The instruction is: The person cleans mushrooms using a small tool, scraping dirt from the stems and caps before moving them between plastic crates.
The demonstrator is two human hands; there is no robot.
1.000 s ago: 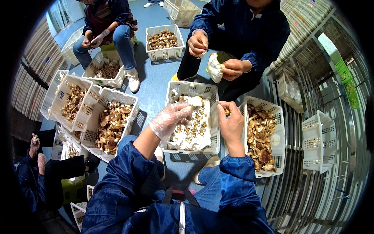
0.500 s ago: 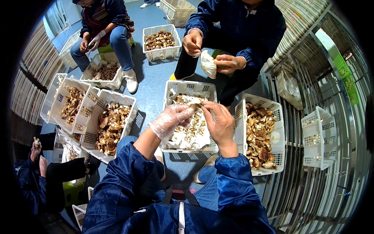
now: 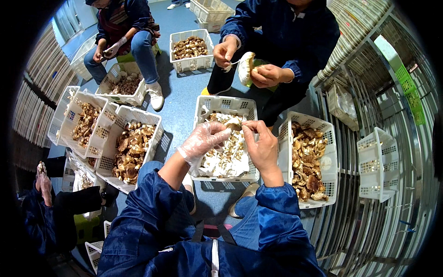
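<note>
My left hand (image 3: 206, 139), in a clear plastic glove, is closed round a brown mushroom (image 3: 234, 125) above a white crate (image 3: 224, 178). Bare, my right hand (image 3: 261, 148) is pinched closed right beside the mushroom's edge; what lies between its fingertips is too small to make out. Lining the crate is white sheeting (image 3: 217, 162), with small pale trimmings scattered over it. Brown mushrooms (image 3: 308, 161) fill a white crate (image 3: 330, 185) at my right. More mushrooms (image 3: 130, 150) lie in a crate (image 3: 155, 121) to my left.
Across from me a co-worker's hand (image 3: 266, 75) holds a large pale mushroom (image 3: 246, 69). Another person (image 3: 122, 23) sits at the far left behind a crate of dark pieces (image 3: 123, 85). A mushroom crate (image 3: 192, 64) stands farther back. Metal racks (image 3: 369, 138) line the right side.
The mushroom in my left hand has tilted, showing more brown and less pale surface. My hands have barely shifted. Opposite, the co-worker has turned the large pale mushroom.
</note>
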